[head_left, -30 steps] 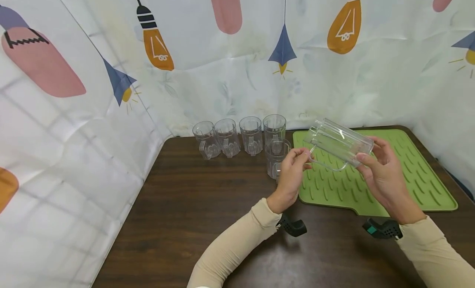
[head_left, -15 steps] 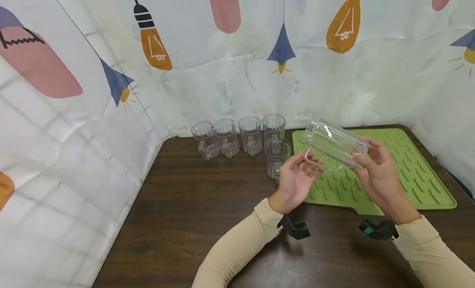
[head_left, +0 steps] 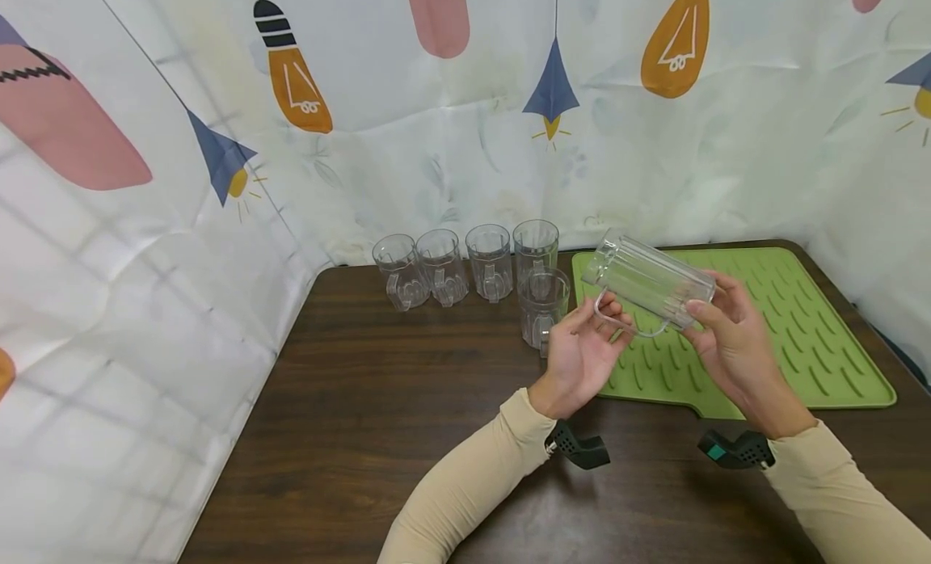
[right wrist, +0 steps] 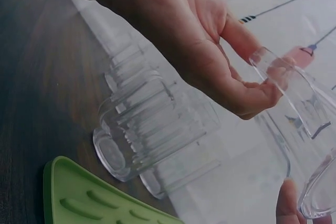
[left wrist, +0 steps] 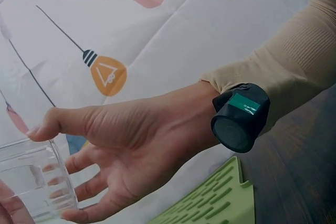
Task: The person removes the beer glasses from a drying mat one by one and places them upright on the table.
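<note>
A clear mug with a handle point(head_left: 647, 277) is held tilted above the green mat point(head_left: 793, 330). My right hand point(head_left: 735, 350) grips its right end, thumb on the near side; the left wrist view shows this right hand point(left wrist: 126, 156) with its fingers spread round that end. Palm turned up, my left hand point(head_left: 582, 358) has its loosely bent fingers at the mug's handle. In the right wrist view, the left hand point(right wrist: 199, 51) reaches to the clear handle strip of the mug point(right wrist: 299, 103).
Several clear mugs point(head_left: 490, 261) stand upright in a row along the back of the dark wooden table point(head_left: 378, 410). Another clear mug point(head_left: 544, 305) stands in front of the row's right end, close to my left hand. A printed curtain point(head_left: 451, 144) hangs behind.
My left hand loosened from its pinch on the handle and turned palm up with fingers spread. The mug and my right hand shifted slightly left.
</note>
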